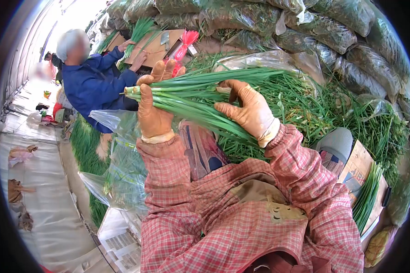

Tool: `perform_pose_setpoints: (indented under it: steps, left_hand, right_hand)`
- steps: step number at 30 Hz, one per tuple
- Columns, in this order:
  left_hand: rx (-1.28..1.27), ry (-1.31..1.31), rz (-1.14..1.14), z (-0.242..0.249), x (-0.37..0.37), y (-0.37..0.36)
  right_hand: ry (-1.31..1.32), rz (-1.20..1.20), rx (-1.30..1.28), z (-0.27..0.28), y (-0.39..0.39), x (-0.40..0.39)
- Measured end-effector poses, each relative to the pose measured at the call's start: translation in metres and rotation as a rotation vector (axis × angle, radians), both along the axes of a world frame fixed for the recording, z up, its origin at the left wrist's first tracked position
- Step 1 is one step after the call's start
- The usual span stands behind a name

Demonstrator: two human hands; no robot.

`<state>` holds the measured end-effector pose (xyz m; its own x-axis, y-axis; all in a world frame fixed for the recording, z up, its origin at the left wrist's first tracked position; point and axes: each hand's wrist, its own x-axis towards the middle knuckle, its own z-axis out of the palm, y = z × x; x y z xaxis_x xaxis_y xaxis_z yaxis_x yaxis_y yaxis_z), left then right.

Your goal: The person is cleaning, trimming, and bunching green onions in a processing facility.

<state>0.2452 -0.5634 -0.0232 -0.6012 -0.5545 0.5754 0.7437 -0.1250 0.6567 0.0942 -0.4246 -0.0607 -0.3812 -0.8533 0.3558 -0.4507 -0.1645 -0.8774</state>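
A bunch of long green chives [193,98] lies sideways in front of me, its pale stem ends toward the left. My left hand [156,119], in a tan stained glove, closes round the bunch near those ends, with the thumb in front and the fingers behind. Farther along the leaves is my right hand [250,111], also gloved. Its thumb and forefinger are curled about the leaves, and a small pale bit shows by the forefinger. Below and behind the bunch spreads a heap of loose green leaves [300,109].
Stuffed clear bags [323,34] are stacked at the back and right. A co-worker in blue [89,86] handles greens at a cardboard sheet [157,48], near red ties [185,45]. More chives [369,195] rest on cardboard at right. Plastic sheeting [123,168] hangs at left.
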Motion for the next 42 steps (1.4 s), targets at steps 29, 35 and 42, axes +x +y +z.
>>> perform_pose_setpoints:
  steps: [29, 35, 42]
  left_hand:
    - [0.053, 0.075, 0.142, 0.027, 0.001, -0.07]
    - [-0.074, 0.095, 0.076, 0.046, -0.02, -0.048]
    - [-0.27, -0.154, -0.491, 0.063, -0.128, 0.035]
  right_hand:
    - [-0.148, -0.536, 0.163, -0.101, 0.125, -0.133]
    - [-0.158, -0.661, -0.209, -0.038, 0.147, -0.141]
    - [0.639, -0.408, -0.227, 0.121, 0.159, -0.07]
